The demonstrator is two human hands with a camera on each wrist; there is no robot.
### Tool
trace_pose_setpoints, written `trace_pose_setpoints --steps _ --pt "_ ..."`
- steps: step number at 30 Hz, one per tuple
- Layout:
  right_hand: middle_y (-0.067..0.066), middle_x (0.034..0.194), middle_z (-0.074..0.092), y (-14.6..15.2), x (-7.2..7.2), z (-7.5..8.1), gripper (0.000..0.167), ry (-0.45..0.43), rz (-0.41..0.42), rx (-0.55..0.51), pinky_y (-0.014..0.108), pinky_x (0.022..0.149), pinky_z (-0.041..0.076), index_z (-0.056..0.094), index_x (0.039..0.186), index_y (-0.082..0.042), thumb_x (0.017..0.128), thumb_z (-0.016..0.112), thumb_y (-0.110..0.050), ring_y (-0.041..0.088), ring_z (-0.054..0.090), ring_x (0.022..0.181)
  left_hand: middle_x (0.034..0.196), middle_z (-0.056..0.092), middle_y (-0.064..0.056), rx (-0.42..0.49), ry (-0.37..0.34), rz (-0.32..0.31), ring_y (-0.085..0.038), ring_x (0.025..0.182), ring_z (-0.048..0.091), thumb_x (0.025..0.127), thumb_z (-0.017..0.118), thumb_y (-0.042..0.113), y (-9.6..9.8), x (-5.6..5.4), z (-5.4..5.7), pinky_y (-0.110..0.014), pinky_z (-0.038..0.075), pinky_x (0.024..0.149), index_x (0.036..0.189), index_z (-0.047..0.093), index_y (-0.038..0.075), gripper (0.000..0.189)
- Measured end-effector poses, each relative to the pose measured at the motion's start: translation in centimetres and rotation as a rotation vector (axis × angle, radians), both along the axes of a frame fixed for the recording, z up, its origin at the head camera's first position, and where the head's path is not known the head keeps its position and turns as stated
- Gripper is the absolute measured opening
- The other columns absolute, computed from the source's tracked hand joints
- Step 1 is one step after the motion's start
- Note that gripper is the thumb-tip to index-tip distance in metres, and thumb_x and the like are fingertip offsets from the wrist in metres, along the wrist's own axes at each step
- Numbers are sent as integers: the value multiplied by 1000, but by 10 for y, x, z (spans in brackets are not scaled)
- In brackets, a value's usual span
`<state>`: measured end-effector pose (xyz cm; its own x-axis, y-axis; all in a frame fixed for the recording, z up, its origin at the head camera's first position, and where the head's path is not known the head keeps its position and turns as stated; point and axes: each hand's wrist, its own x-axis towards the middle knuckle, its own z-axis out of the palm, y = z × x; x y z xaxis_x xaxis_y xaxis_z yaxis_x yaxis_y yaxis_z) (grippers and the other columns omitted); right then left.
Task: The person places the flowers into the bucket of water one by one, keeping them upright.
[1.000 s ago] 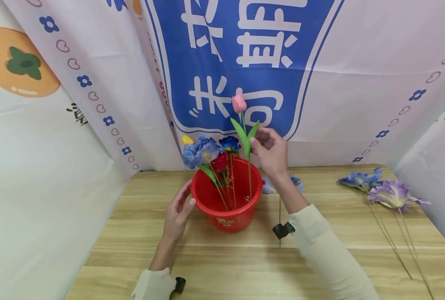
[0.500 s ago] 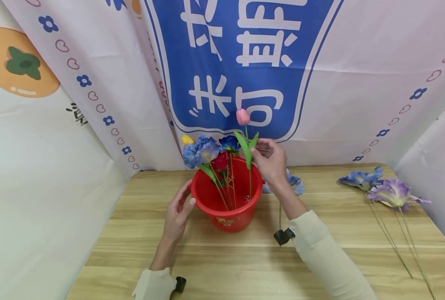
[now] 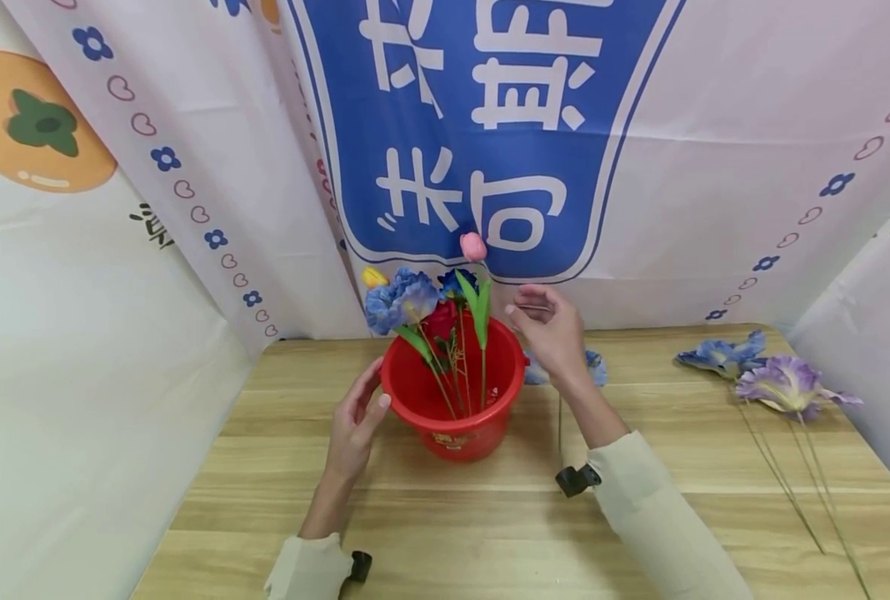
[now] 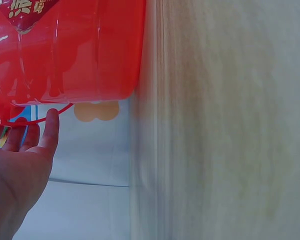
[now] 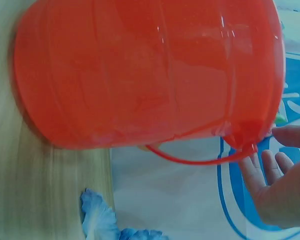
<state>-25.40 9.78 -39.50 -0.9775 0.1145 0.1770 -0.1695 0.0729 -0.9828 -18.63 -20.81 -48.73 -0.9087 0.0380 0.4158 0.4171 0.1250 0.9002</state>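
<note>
A red bucket (image 3: pixel 482 440) stands upright on the table. My left hand (image 3: pixel 351 433) rests against its left side, thumb near the rim; in the left wrist view those fingers are by the bucket's thin red handle (image 4: pixel 37 121). A pink tulip (image 3: pixel 473 247) with green leaves leans inside, its stem reaching down into the bucket. Just right of it, my right hand (image 3: pixel 553 329) is held above the rim, holding nothing, fingers loosely bent. Also in the bucket are a ruffled blue flower (image 3: pixel 400 302), a yellow tulip (image 3: pixel 373 277), a red rose (image 3: pixel 442 320) and a dark blue rose (image 3: pixel 456 284).
Behind the right forearm a blue flower (image 3: pixel 595 367) lies on the wooden table (image 3: pixel 445 533). Farther right lie another blue flower (image 3: pixel 722 357) and a purple flower (image 3: pixel 790 387), their long stems pointing toward me. A printed cloth (image 3: pixel 685 208) hangs at the back.
The pink tulip has sunk lower into the bucket and tipped left. My right hand has let go of it and drawn slightly right. My left hand stays at the bucket.
</note>
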Motion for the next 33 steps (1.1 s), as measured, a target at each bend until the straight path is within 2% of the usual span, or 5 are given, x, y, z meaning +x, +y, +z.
trace_pose_setpoints --steps 4,8,12,20,33 --pt "28 137 65 12 5 -5 40 -30 -2 -80 20 82 65 64 137 2 99 74 -8 16 72 107 161 54 -17 2 3 -2 -10 143 55 107 58 6 0 0 1 -21 46 120 160 48 6 55" --pt "26 134 66 26 10 -9 41 -54 -22 -98 23 84 66 63 138 3 99 73 -8 7 71 101 161 54 -18 0 4 -2 -9 143 55 107 58 6 0 0 1 -19 47 118 161 48 6 55" --pt "22 130 67 38 13 -17 40 -72 -46 -110 26 86 66 63 137 4 100 73 -8 6 72 99 161 54 -18 -1 5 1 -8 143 55 106 58 6 0 1 1 -17 47 117 160 48 6 55" --pt "0 112 69 57 23 -33 41 -107 -59 -130 27 88 66 61 137 6 100 72 -8 6 73 97 161 54 -18 2 2 0 -9 143 55 107 58 7 1 1 2 -17 46 117 160 49 6 55" --pt "8 119 70 72 36 -54 50 -230 -31 -113 29 92 66 55 146 9 102 71 -8 5 73 98 159 54 -25 33 37 -22 -8 143 56 105 56 1 1 -1 -1 -19 45 120 160 48 1 55"
